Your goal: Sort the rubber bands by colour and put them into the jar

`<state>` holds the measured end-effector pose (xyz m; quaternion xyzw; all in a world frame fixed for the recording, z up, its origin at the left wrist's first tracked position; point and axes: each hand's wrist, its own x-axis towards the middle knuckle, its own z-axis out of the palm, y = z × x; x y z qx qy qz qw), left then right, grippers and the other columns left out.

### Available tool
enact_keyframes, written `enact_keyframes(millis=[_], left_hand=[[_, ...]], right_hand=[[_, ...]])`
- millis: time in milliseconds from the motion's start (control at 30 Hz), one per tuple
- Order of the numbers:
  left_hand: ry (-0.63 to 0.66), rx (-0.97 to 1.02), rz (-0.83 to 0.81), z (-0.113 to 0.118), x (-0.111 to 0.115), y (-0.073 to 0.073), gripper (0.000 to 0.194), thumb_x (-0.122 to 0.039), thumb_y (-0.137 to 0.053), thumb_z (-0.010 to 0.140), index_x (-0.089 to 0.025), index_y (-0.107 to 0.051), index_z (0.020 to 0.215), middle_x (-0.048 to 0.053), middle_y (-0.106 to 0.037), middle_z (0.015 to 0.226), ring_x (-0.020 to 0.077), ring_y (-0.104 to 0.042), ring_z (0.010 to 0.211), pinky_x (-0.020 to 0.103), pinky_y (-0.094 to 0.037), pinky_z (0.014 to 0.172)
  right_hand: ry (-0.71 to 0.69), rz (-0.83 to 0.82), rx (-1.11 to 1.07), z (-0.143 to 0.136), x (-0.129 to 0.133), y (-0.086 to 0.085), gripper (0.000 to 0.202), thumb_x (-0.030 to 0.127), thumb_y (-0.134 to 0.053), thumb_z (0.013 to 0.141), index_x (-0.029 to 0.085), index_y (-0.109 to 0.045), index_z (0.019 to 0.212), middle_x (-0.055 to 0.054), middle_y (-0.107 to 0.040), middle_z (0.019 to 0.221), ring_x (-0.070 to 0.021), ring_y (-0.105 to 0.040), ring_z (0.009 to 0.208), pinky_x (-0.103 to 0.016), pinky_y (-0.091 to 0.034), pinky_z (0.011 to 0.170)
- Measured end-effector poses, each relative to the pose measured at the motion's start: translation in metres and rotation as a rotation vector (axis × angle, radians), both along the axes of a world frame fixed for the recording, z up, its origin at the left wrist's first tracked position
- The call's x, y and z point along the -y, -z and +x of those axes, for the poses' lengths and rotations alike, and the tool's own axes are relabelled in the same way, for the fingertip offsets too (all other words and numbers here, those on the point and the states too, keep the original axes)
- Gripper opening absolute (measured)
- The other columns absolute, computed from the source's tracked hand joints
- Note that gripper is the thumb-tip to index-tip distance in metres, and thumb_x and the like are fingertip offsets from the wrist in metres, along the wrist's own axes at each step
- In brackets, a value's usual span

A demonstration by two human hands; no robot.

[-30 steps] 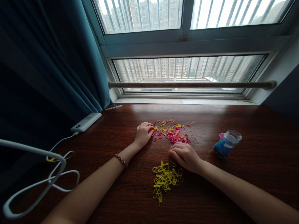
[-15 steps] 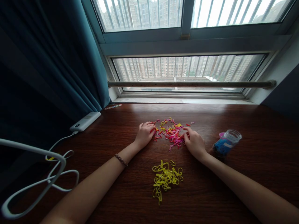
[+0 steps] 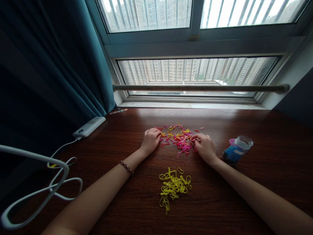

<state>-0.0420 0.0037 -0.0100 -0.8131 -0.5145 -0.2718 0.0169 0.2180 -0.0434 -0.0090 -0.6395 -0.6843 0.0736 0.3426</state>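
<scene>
mixed elastic bands (image 3: 184, 143): centre of my view | left hand (image 3: 149, 141) at their 9 o'clock, right hand (image 3: 204, 148) at 3, fingers bent; can't tell if either pinches any | yellow elastic bands (image 3: 174, 186) at 6 | i judge them light, soft, stretchy, tangle-prone: best pinched by one loose outer loop
</scene>
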Motion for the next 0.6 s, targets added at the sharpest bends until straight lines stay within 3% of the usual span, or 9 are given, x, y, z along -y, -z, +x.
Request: enact_keyframes(millis=[100, 367, 467, 600], left_hand=[[-0.010, 0.009, -0.013, -0.0001, 0.0002, -0.0008, 0.013, -0.020, -0.051, 0.080, -0.020, -0.064, 0.084, 0.004, -0.063, 0.095, 0.0210, -0.051, 0.097, 0.036, -0.036, 0.087], [-0.025, 0.063, -0.026, -0.0027, -0.0026, 0.0001, 0.003, -0.019, -0.057, 0.075, -0.018, -0.058, 0.073, 0.003, -0.062, 0.082, 0.0192, -0.054, 0.084, 0.033, -0.040, 0.078], [-0.035, 0.091, -0.019, -0.0035, -0.0034, 0.0004, 0.001, -0.018, -0.059, 0.074, -0.018, -0.058, 0.073, 0.003, -0.062, 0.082, 0.0192, -0.054, 0.084, 0.033, -0.040, 0.078], [-0.041, 0.129, -0.002, -0.0038, -0.0034, 0.0003, 0.004, -0.017, -0.060, 0.072, -0.018, -0.058, 0.075, 0.003, -0.061, 0.081, 0.0192, -0.054, 0.083, 0.033, -0.041, 0.077]], right_hand=[[-0.048, -0.003, 0.067, -0.0011, 0.0028, -0.0013, 0.024, 0.014, -0.046, 0.077, 0.025, -0.067, 0.076, 0.002, -0.067, 0.092, -0.0197, -0.049, 0.083, -0.031, -0.036, 0.075], [0.000, 0.029, 0.195, -0.0029, 0.0046, 0.0002, 0.026, 0.018, -0.047, 0.078, 0.026, -0.069, 0.088, 0.001, -0.066, 0.101, -0.0235, -0.049, 0.082, -0.036, -0.037, 0.071], [-0.011, 0.081, 0.108, -0.0019, 0.0019, 0.0005, 0.028, 0.015, -0.044, 0.078, 0.022, -0.069, 0.090, -0.002, -0.066, 0.100, -0.0233, -0.052, 0.087, -0.036, -0.040, 0.076], [-0.040, 0.178, -0.168, -0.0025, -0.0004, -0.0024, 0.025, 0.019, -0.046, 0.078, 0.018, -0.067, 0.089, -0.006, -0.067, 0.095, -0.0214, -0.057, 0.090, -0.034, -0.043, 0.080]])
